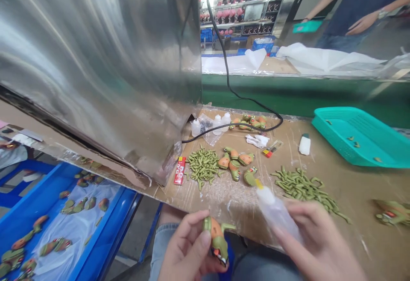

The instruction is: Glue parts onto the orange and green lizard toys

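Observation:
My left hand holds a small green and orange toy figure with a white-toothed mouth and one thin green limb sticking out to the right. In my right hand is a translucent squeeze bottle, its yellow tip pointing up and left, apart from the held figure. Past the bottle tip lies another toy figure, and several orange-green toy bodies cluster behind it. Green limb pieces form one pile on the left and a second pile near my right hand.
A teal basket stands at the right. A metal box blocks the left side. A black cable loops over the cardboard-covered table. A blue tray with toys sits lower left. Another person stands beyond the bench.

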Available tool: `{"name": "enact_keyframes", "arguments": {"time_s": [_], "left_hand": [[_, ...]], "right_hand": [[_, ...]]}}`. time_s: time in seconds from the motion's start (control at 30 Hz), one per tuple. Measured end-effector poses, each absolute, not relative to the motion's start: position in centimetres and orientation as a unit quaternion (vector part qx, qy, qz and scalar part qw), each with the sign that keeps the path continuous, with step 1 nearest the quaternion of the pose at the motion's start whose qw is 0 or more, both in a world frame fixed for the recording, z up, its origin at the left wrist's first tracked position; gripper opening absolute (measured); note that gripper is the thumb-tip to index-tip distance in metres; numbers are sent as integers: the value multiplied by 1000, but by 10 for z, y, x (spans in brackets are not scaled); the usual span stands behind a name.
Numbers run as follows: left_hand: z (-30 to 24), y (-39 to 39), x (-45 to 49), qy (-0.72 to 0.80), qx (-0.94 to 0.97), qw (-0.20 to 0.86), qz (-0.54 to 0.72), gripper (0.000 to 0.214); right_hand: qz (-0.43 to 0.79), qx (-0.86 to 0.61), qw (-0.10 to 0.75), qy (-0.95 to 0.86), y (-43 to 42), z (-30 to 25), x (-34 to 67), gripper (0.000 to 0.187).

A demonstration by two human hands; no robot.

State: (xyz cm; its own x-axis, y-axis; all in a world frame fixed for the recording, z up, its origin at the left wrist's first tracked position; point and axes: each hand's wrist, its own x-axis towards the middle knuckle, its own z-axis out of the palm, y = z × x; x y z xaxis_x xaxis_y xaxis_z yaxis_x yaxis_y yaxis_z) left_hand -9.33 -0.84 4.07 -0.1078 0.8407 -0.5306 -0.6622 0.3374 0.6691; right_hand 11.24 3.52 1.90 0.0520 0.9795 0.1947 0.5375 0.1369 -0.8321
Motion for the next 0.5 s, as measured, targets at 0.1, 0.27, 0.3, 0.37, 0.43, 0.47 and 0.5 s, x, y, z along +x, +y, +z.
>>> {"name": "enact_keyframes", "arguments": {"time_s": [0.1,0.27,0.3,0.37,0.43,0.47,0.5], "left_hand": [[35,-9,-98,494,84,649,572,35],[33,-11,-106,495,78,639,583,36],[33,-11,-107,495,75,635,588,36],[35,-10,-109,496,67,626,598,36],[36,-9,-109,499,61,618,605,36],[36,-9,-108,498,58,617,607,36],[36,-9,-108,496,58,617,608,36]], "right_hand": [[221,-624,377,-648,67,-7,109,30],[130,-634,408,-644,67,-9,108,47],[92,-629,423,-645,62,-3,106,48],[24,-578,426,-695,54,8,95,33],[3,-490,379,-785,56,11,77,17],[11,-451,342,-825,60,8,66,18],[16,-436,313,-844,68,3,55,21]]}}
